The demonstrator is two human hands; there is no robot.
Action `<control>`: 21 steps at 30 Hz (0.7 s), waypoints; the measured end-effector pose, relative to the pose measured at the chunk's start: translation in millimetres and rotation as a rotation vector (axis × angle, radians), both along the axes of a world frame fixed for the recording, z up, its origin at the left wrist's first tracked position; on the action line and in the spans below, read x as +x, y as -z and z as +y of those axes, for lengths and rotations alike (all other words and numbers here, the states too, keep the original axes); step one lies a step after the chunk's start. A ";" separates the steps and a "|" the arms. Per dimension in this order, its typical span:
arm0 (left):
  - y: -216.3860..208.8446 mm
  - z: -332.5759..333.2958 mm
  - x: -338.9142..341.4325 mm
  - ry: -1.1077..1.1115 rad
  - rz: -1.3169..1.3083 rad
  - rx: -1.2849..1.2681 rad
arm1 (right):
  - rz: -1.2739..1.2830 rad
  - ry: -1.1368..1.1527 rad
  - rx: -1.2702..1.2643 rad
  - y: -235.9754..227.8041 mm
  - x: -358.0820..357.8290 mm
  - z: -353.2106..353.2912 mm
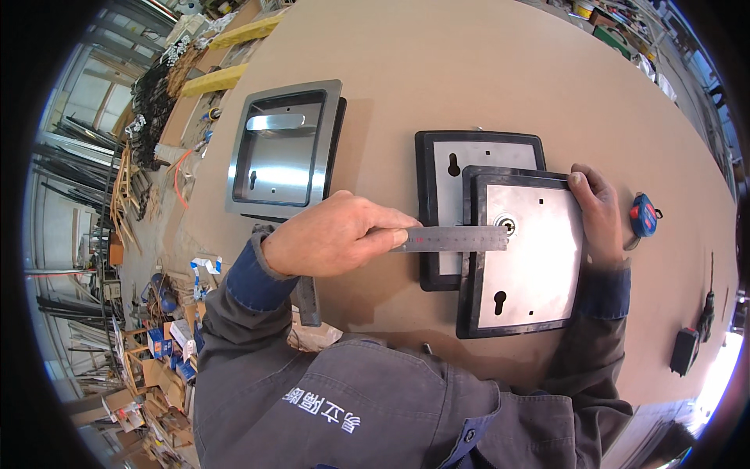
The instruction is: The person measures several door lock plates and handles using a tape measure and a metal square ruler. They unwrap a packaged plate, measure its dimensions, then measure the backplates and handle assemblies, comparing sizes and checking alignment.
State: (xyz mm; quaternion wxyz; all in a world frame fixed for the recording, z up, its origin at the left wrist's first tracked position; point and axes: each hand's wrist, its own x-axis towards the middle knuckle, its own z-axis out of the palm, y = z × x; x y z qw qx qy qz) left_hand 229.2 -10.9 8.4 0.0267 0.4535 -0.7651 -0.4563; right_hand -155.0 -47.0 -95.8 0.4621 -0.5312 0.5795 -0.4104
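My left hand (336,234) pinches a steel ruler (449,239) with scale marks. Its free end lies across a black-rimmed metal lock plate (539,266), beside the round lock cylinder (506,225). Below my left wrist a grey metal bar (309,303) sticks out, roughly square to the ruler; my hand hides whether they join. My right hand (598,207) grips the plate's right edge, thumb near its upper corner. A keyhole-shaped slot shows low on this plate. Partly under it lies a second black-rimmed plate (447,199) with a similar slot.
A recessed steel handle plate (281,172) lies at left on the brown board (383,70). A blue tape measure (644,216) rests beyond my right hand, and a dark cordless drill (687,348) near the right edge. Boxes and scrap (160,367) crowd the floor at left.
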 end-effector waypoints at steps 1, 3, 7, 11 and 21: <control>-0.2 0.0 0.2 -0.001 -0.001 0.001 | -0.009 -0.009 0.000 1.2 -0.3 -0.3; -0.4 -0.2 -0.5 -0.005 0.006 0.011 | -0.006 0.005 -0.012 2.1 -0.2 0.0; -0.6 0.0 -1.3 -0.026 0.004 0.037 | 0.017 0.045 -0.027 3.1 1.8 1.0; 9.7 0.1 5.0 0.024 0.069 -0.021 | -0.028 0.050 0.010 -0.5 1.1 1.8; -1.6 0.1 -2.0 -0.020 0.003 0.029 | -0.031 0.062 0.018 -3.3 3.4 2.9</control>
